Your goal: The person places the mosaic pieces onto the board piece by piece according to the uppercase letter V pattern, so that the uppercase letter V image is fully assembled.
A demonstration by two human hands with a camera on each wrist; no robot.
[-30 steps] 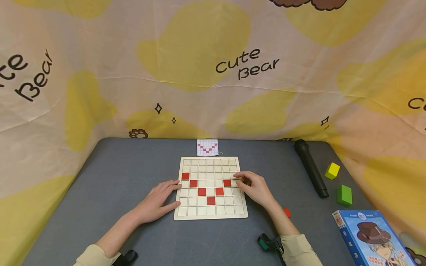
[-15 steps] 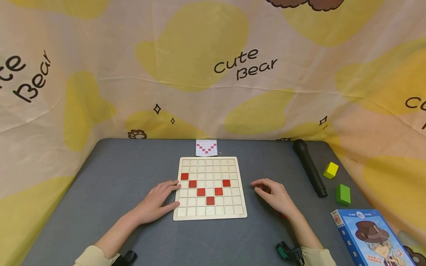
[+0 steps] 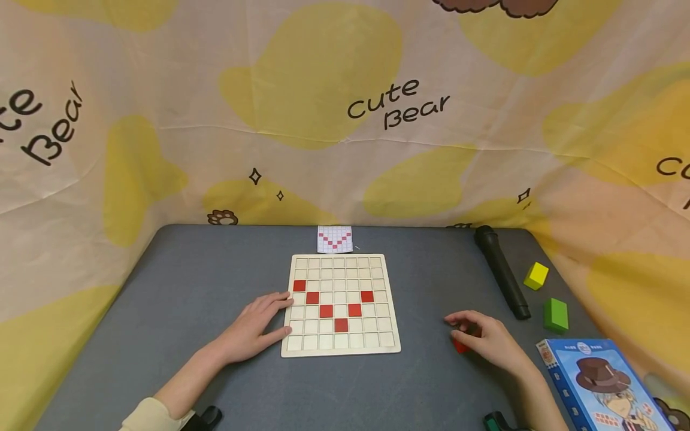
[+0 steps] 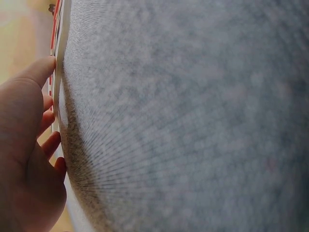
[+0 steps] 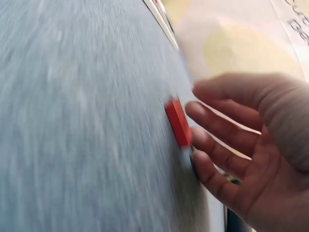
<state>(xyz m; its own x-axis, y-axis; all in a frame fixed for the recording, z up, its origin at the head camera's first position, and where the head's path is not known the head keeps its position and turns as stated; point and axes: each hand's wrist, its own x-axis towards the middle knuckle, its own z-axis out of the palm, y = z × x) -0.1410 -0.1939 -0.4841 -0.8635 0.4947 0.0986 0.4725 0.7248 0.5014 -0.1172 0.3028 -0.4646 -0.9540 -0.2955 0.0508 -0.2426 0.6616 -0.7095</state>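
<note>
A cream grid board (image 3: 339,354) lies flat on the grey table, with several red square tiles (image 3: 341,325) in its cells forming an uneven V. My left hand (image 3: 256,329) rests against the board's left edge. In the left wrist view the thumb of that left hand (image 4: 24,130) touches the rim. To the right of the board, my right hand (image 3: 489,340) hovers over a small red block (image 3: 460,346). The right wrist view has this red block (image 5: 178,122) on the table, beside the loosely bent, parted fingers of my right hand (image 5: 246,145).
Behind the board lies a small card (image 3: 335,239) printed with a red V pattern on a grid. On the right are a black microphone (image 3: 502,272), a yellow block (image 3: 536,276), a green block (image 3: 556,315) and a blue box (image 3: 606,383). A patterned cloth (image 3: 302,120) hangs behind the table.
My right hand has moved from the board's right side rightward and toward me, to the red block. My left hand stays at the board's edge.
</note>
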